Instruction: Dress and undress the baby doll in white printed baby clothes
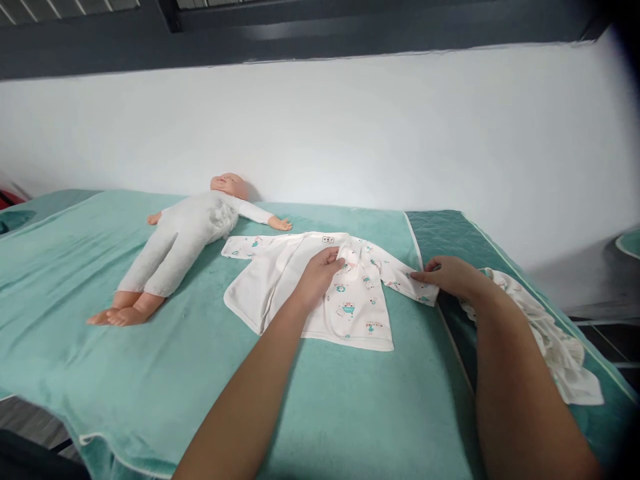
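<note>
A white baby shirt [357,313] with small coloured prints lies spread on the green blanket, its front open and both sleeves stretched sideways. My left hand [320,275] rests over the middle of the shirt, its fingers closed on the edge of the printed front panel near the neckline. At the right sleeve, my right hand [453,275] has its thumb and fingers pinched at the sleeve near the cuff. A baby doll [187,230] in a white cloth body lies on its back to the left of the shirt, one arm reaching toward the left sleeve.
The light green blanket [150,387] covers the bed, with a darker green quilted cover [440,230] at the right. A crumpled heap of white printed clothing [565,353] lies beyond my right forearm. A white wall [325,133] runs along the back.
</note>
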